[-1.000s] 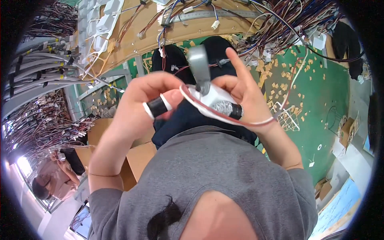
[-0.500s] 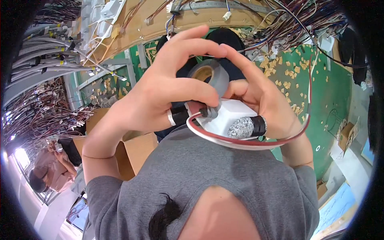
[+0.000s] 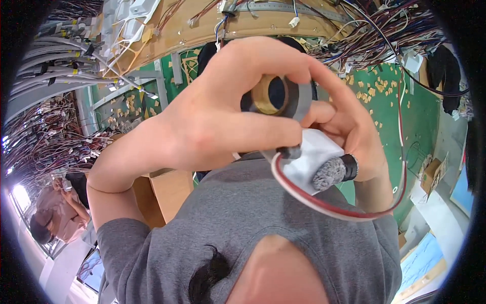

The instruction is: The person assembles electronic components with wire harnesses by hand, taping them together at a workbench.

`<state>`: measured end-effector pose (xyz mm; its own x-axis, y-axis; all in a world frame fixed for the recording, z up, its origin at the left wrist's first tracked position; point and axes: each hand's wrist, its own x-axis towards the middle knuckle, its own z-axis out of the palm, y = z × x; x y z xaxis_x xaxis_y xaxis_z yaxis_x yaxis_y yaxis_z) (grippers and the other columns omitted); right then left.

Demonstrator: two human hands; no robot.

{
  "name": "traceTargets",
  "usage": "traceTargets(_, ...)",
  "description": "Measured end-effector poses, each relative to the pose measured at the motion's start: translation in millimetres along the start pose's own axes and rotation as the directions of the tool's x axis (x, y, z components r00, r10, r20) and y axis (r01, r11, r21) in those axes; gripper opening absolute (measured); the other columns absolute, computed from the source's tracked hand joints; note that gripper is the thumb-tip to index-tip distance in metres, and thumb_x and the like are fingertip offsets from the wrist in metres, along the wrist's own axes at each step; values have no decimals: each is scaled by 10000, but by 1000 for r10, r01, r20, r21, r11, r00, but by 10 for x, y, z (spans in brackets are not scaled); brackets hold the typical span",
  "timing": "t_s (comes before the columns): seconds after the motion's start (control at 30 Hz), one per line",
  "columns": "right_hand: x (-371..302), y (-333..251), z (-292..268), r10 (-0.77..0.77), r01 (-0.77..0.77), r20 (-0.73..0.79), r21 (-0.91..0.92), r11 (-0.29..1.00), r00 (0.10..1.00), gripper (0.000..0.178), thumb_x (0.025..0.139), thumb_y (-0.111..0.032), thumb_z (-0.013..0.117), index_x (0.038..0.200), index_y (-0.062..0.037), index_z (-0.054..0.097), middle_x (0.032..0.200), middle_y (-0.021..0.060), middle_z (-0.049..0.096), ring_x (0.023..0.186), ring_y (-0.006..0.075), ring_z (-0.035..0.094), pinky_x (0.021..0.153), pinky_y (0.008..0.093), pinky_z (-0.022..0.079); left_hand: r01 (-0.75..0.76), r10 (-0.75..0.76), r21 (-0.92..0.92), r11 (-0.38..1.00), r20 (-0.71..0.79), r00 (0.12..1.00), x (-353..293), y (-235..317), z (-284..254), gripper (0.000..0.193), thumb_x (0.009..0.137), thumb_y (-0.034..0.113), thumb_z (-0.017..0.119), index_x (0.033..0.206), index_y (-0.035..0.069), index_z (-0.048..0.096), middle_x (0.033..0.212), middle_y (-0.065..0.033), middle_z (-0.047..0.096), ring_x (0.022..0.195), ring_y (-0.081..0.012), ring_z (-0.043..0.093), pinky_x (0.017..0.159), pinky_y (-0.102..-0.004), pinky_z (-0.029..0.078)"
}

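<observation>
Both my hands are raised in front of my chest around a roll of grey tape (image 3: pixel 305 101) with a cardboard core. My left hand (image 3: pixel 202 111) curls over the roll, its fingers along the far side. Its thumb presses by a small black fitting (image 3: pixel 289 152) on a white plastic housing (image 3: pixel 324 144). My right hand (image 3: pixel 357 129) is closed on the housing, and its index finger reaches to the left hand's fingertips. A red-and-white wire (image 3: pixel 334 211) loops from the fitting round the right wrist. A grey fuzzy sleeve (image 3: pixel 329 173) with a black band lies against the housing.
Beyond my hands is a bench (image 3: pixel 202 30) with wires and white plastic parts. Grey cable bundles (image 3: pixel 61 61) hang at the left, tangled wires (image 3: pixel 374 30) at the far right. A cardboard box (image 3: pixel 174 190) stands below my left arm. Another person (image 3: pixel 61 207) sits far left.
Both hands, with the roll and the housing, have moved right. The roll has turned to show more of its core. The left thumb now covers more of the black fitting.
</observation>
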<state>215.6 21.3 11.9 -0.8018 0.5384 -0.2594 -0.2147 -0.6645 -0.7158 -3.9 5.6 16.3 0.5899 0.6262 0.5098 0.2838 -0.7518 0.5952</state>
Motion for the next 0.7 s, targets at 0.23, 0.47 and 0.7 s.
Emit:
traceTargets(0.23,7,-58,34,-184,134,-189,-251,959,964,1032,601,-177,807,1374,23,154,885,120,589,796,152,593,708,209,458,344,-291,-214,914,245,925,19,51,-107,302,679,197,725,915,53,605,1057,-150,423,890,-260,484,655,-297,434)
traceTargets(0.47,31,8,10,-331,259,-58,-501,826,942,867,678,-171,748,1344,13,224,939,124,567,825,143,562,696,222,437,446,-440,-35,894,109,891,-33,187,31,274,815,263,611,906,14,542,954,-127,413,814,-219,453,678,-274,387)
traceTargets(0.7,201,113,-62,-587,413,276,-904,111,761,637,548,50,618,1164,-35,484,983,144,542,851,312,538,739,363,446,792,-806,-273,546,89,586,-119,156,180,83,760,32,545,835,1,531,806,-132,491,747,-258,505,674,-337,409)
